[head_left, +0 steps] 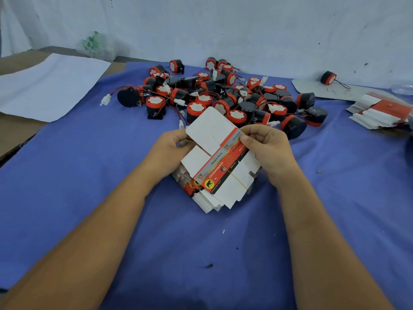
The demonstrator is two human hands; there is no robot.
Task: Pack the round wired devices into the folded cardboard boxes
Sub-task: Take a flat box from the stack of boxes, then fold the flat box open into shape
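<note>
A blue cloth (111, 198) is spread under both hands and covers most of the work surface, with a pale wall (223, 25) rising beyond it. Far to the left of the left hand, a large white sheet (49, 86) is laid over brown cardboard (13, 133). Just beyond the fingertips of both hands, a wide heap of round wired devices (223, 97) is piled, each black-bodied with a red rim and a white face, with red and black leads and white plugs tangled among them. 1 further device (327, 77) is seen apart, beyond and to the right of the right hand, resting on a pale flat sheet (312, 88). To the right of the right hand, near the edge of view, a second bundle of flat boxes (380, 113) is laid. Directly beneath the hands, a stack of flat cardboard boxes (214, 186) is set on the cloth, white with red, grey and black printed bands. The top box (214, 142) of that stack is lifted at its far end and is held between the 2 hands. Its left edge is pinched by the curled fingers and thumb of the left hand (169, 151), and its right edge is gripped between the thumb and bent fingers of the right hand (268, 148). A few small scraps (319, 171) are scattered on the cloth right of the right hand.
</note>
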